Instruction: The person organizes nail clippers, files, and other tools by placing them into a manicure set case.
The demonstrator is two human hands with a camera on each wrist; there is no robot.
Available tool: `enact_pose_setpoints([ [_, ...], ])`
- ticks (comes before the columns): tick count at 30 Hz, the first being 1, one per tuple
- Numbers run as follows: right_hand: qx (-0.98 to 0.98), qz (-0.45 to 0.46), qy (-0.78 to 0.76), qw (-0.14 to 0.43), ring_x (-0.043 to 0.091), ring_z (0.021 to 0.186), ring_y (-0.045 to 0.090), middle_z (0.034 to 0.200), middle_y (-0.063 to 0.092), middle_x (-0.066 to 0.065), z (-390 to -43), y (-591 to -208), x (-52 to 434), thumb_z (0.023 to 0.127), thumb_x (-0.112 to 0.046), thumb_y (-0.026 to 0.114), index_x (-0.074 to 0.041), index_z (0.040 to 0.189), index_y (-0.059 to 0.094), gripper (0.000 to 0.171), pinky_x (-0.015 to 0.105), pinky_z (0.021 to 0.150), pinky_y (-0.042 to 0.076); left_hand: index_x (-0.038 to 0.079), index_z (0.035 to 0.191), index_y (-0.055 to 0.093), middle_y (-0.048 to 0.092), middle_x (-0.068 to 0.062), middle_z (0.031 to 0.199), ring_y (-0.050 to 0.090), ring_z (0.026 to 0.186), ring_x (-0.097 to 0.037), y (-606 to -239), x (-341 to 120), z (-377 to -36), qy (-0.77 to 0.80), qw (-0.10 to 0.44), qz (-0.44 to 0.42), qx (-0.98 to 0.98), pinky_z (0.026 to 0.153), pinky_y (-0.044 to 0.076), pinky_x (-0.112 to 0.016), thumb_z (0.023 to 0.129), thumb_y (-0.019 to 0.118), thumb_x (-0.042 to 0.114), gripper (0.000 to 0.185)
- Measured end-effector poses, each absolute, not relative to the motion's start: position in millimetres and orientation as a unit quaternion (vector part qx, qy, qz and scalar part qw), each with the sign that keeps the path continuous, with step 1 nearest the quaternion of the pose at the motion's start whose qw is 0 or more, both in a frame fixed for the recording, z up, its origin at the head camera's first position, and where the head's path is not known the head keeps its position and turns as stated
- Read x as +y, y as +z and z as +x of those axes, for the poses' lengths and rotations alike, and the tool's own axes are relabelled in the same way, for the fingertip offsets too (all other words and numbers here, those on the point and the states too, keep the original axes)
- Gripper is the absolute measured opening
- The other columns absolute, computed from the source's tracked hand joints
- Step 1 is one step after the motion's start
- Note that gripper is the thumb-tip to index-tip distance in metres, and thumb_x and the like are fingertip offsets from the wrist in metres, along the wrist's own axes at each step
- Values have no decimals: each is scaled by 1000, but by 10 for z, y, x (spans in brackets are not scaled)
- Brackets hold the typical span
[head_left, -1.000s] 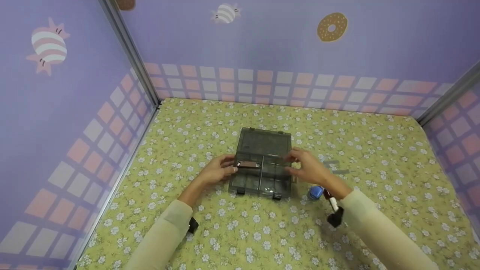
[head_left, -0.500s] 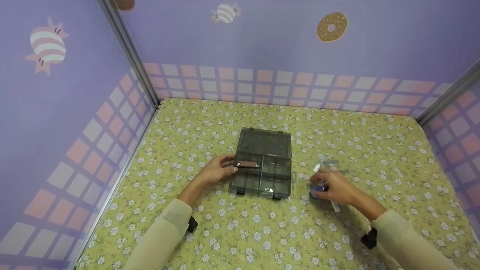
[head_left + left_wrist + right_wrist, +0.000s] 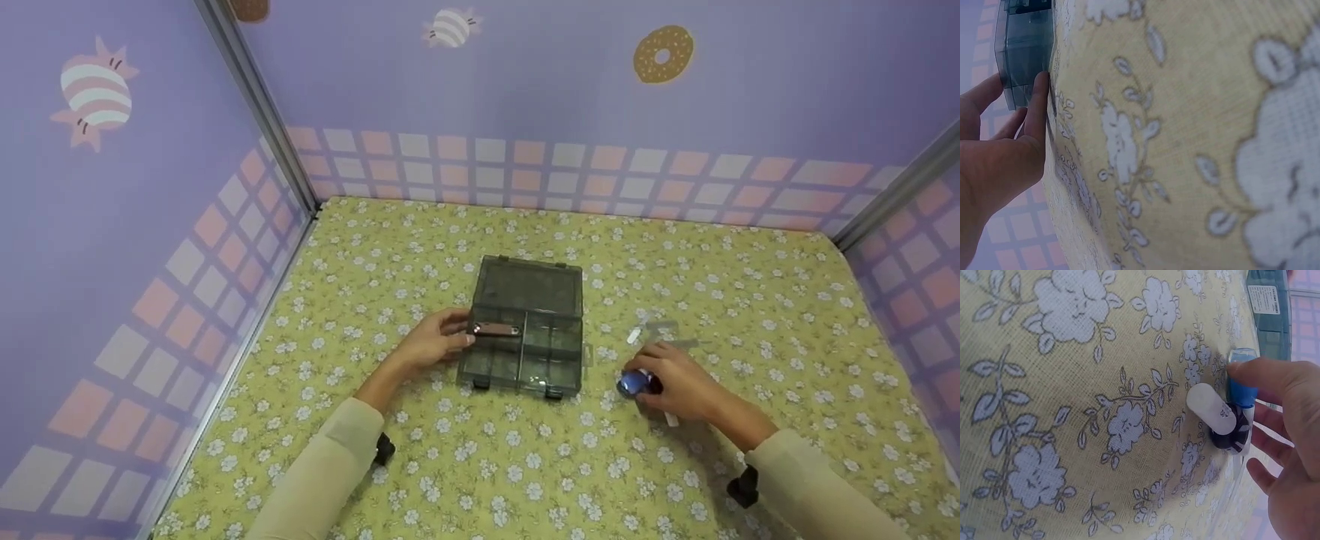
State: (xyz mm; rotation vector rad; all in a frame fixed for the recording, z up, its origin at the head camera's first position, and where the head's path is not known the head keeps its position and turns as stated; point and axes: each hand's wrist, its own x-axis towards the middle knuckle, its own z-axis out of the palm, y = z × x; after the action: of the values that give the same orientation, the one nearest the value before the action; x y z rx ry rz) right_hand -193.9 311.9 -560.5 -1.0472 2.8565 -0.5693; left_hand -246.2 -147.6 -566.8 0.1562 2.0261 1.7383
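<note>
Fingers [image 3: 1252, 374] of the right hand [image 3: 679, 386] curl over a small blue object [image 3: 632, 384] that lies on the counter [image 3: 525, 465] just to the right of the grey compartment box [image 3: 525, 337]. In the right wrist view the thumb and forefinger pinch round its blue body [image 3: 1239, 385], which has a dark part and a white oval tab [image 3: 1211, 408] below it; what the object is cannot be told. It looks still seated on the flowered cloth rather than lifted.

The left hand [image 3: 431, 345] rests against the left side of the box, fingers [image 3: 1036, 104] nearly straight and pressed on its wall, holding nothing. The box stands open, lid laid back toward the far wall, and a brownish metal piece [image 3: 495, 328] lies in its upper left compartment.

Beyond the right hand lie a small white piece [image 3: 634, 334] and a clear strip [image 3: 667, 334], near but not touching.

The pinch seems shallow, taken from above on a small rounded thing, so it could squirt out sideways if squeezed. The tab could also snag on the cloth. If the left hand eases off, a knock from the right might shove the light box.
</note>
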Motion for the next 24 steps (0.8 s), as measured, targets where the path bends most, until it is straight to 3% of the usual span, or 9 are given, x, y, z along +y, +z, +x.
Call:
enact_pose_setpoints([
  [10,917,-313,-240,51,13,79,55,93,62,-5,-2125,-5583,2960,90,-17,87,-15,103,71,21,32,68,50,8,162,42,47,-14,162,55,140,-31,-5658,-1476,-2457,632,238,50,735,108,52,-49,104,71,13,65],
  [20,897,-255,-358,54,17,89,68,99,71,-1,-2354,-5343,2497,89,-17,87,-10,107,73,24,41,82,61,10,161,44,46,-14,162,54,141,-31,-5670,-1467,-2433,628,231,51,742,105,54,-48,104,72,15,64],
  [24,902,-252,-345,56,18,88,68,100,71,1,-2488,-5319,2211,92,-23,86,-9,107,72,25,40,80,60,10,161,44,48,-12,161,58,137,-30,-5671,-1477,-2437,633,233,46,736,104,54,-48,104,72,15,64],
])
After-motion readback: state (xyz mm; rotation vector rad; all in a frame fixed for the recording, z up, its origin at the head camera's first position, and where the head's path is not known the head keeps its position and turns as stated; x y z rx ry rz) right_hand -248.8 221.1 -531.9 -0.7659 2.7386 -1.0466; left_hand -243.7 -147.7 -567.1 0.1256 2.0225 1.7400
